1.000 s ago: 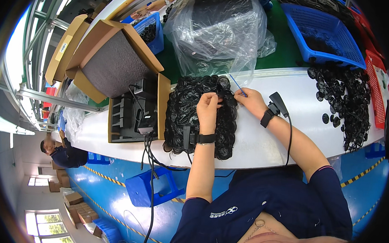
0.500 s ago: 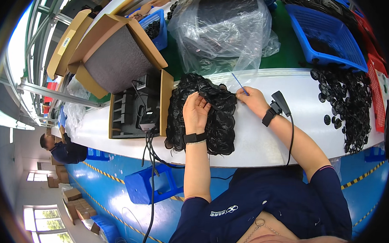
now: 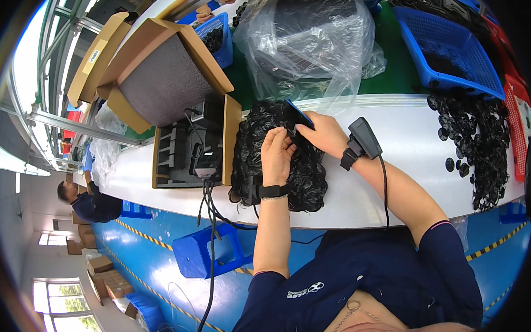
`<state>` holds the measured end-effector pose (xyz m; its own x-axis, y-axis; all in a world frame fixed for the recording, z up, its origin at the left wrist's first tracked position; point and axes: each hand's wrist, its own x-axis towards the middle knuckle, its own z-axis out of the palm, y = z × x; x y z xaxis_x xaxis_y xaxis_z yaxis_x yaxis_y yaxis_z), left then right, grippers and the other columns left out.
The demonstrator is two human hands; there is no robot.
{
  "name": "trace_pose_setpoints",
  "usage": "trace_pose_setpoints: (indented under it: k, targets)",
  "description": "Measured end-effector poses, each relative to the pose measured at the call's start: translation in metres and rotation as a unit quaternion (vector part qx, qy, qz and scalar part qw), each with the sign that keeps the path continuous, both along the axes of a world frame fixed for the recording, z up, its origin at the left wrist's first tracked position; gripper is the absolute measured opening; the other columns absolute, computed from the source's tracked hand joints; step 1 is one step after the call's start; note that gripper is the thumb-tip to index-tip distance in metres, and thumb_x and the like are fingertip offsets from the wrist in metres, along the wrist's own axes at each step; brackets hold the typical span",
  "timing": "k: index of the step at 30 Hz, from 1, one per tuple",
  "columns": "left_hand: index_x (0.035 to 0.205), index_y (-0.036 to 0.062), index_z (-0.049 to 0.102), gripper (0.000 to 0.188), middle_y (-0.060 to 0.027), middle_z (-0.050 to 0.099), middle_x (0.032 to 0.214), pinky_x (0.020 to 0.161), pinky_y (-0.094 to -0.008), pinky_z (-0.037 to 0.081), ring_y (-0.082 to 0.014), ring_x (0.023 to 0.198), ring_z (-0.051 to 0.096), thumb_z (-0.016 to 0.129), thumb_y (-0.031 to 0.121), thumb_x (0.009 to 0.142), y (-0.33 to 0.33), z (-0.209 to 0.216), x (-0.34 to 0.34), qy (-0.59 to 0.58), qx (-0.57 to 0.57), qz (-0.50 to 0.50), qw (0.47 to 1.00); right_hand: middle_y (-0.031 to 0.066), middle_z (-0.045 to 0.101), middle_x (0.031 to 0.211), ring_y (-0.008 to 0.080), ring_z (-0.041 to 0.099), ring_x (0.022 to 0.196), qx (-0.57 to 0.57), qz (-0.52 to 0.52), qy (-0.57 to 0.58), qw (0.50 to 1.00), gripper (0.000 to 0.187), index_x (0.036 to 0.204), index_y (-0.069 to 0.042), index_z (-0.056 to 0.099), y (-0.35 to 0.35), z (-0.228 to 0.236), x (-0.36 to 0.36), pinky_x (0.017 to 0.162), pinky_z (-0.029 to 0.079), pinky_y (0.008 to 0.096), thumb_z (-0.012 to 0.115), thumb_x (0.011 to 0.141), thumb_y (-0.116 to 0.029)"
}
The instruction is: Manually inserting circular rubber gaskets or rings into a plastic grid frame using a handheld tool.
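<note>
A pile of thin, glossy black parts (image 3: pixel 306 182) lies on the white table in front of me. Over its upper half, my left hand (image 3: pixel 277 159) is closed, its fingertips pinching a small black piece whose exact shape is lost against the pile. Close beside it, my right hand (image 3: pixel 326 134) grips a slim blue tool (image 3: pixel 298 110), which slants up and left out of the fist. The tool's lower end is hidden by fingers and black parts. Both wrists wear black straps, the right one carrying a black device (image 3: pixel 364 138).
Left of the pile stands an open carton (image 3: pixel 231 138) with foam and cabled devices. Clear plastic bag (image 3: pixel 307 47) sits beyond. A blue basket (image 3: pixel 418 54) and scattered black discs (image 3: pixel 477 144) are at right. Cables hang over the table edge by a blue stool (image 3: pixel 192 257).
My right hand has moved left to the pile, bringing the blue tool up to my left fingertips. My left hand has shifted slightly right and stays closed.
</note>
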<state>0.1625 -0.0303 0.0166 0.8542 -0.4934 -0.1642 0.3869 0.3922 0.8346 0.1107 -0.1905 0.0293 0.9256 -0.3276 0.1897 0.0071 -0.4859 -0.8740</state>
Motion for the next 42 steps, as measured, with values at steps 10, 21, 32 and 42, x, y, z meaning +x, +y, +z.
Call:
trace_pose_setpoints:
  k: [10, 21, 32, 42]
  targets:
    - [0.09, 0.0076, 0.056, 0.014, 0.0039, 0.053, 0.08, 0.068, -0.0227, 0.043, -0.0055, 0.074, 0.051, 0.065, 0.017, 0.095, -0.008, 0.016, -0.015, -0.161, 0.131, 0.103, 0.973, 0.0197, 0.069, 0.084, 0.0304, 0.066, 0.076, 0.059, 0.007, 0.014, 0.998, 0.035, 0.106, 0.002, 0.065, 0.012, 0.008, 0.007, 0.071, 0.049, 0.0368, 0.064, 0.09, -0.029]
    - [0.095, 0.012, 0.054, 0.012, 0.0008, 0.061, 0.087, 0.066, -0.025, 0.047, -0.01, 0.076, 0.058, 0.055, 0.022, 0.1, 0.005, 0.027, -0.009, -0.052, -0.036, 0.235, 0.97, 0.0234, 0.065, 0.08, 0.0408, 0.062, 0.076, -0.028, -0.062, 0.03, 0.997, 0.031, 0.096, 0.001, 0.063, -0.016, -0.019, 0.014, 0.067, 0.046, 0.0431, 0.061, 0.092, -0.029]
    - [0.091, 0.013, 0.05, 0.015, 0.0008, 0.058, 0.075, 0.05, -0.0215, 0.037, -0.0073, 0.055, 0.046, 0.051, 0.023, 0.102, 0.037, 0.078, -0.003, -0.168, -0.078, 0.363, 0.913, 0.0244, 0.064, 0.075, 0.0458, 0.062, 0.074, -0.183, -0.11, 0.074, 0.974, 0.02, 0.097, -0.004, 0.054, -0.029, -0.032, 0.01, 0.063, 0.045, 0.0534, 0.049, 0.098, -0.024]
    - [0.098, 0.0073, 0.056, 0.023, -0.0041, 0.065, 0.092, 0.069, -0.0257, 0.053, -0.013, 0.079, 0.062, 0.053, 0.03, 0.1, 0.053, 0.146, -0.009, -0.161, -0.179, 0.426, 0.872, 0.0256, 0.063, 0.075, 0.0453, 0.062, 0.075, -0.208, -0.104, 0.072, 0.97, 0.015, 0.099, -0.003, 0.053, -0.054, -0.041, 0.008, 0.064, 0.045, 0.0531, 0.051, 0.095, -0.017]
